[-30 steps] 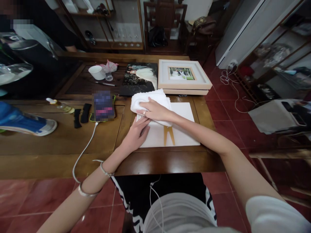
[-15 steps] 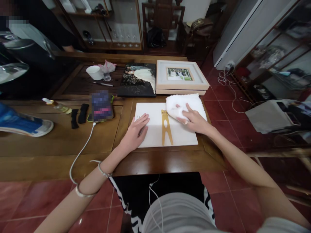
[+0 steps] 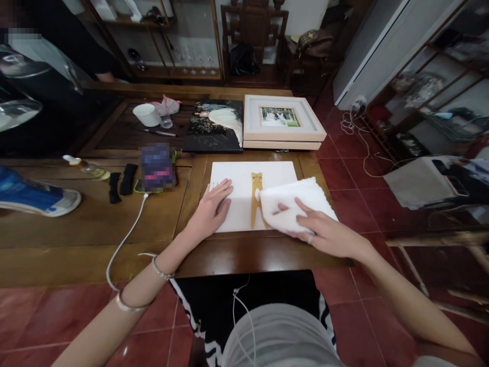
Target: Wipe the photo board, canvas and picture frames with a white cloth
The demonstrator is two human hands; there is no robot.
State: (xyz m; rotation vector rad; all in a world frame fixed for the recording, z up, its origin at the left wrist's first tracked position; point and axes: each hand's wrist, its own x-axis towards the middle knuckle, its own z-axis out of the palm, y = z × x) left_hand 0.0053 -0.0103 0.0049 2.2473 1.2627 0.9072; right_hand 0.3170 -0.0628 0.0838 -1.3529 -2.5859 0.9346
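Note:
A white board (image 3: 240, 183) lies flat on the dark wooden table (image 3: 244, 257), with a tan wooden stand piece (image 3: 255, 196) fixed on it. My left hand (image 3: 212, 206) rests flat on the board's left edge, fingers stretched out. My right hand (image 3: 319, 229) presses a folded white cloth (image 3: 292, 204) onto the board's near right corner, fingers spread over the cloth.
Behind the board lie a dark photo print (image 3: 216, 127) and a stacked light picture frame (image 3: 280, 122). To the left are a phone on a cable (image 3: 156, 168), black clips (image 3: 120, 181), a small bottle (image 3: 86, 165), a white cup (image 3: 147, 114). A person's blue shoe (image 3: 34, 196) rests far left.
My right hand has swept the cloth from the board's far left, across to the far right, then down to the near right corner. My left hand stayed on the board.

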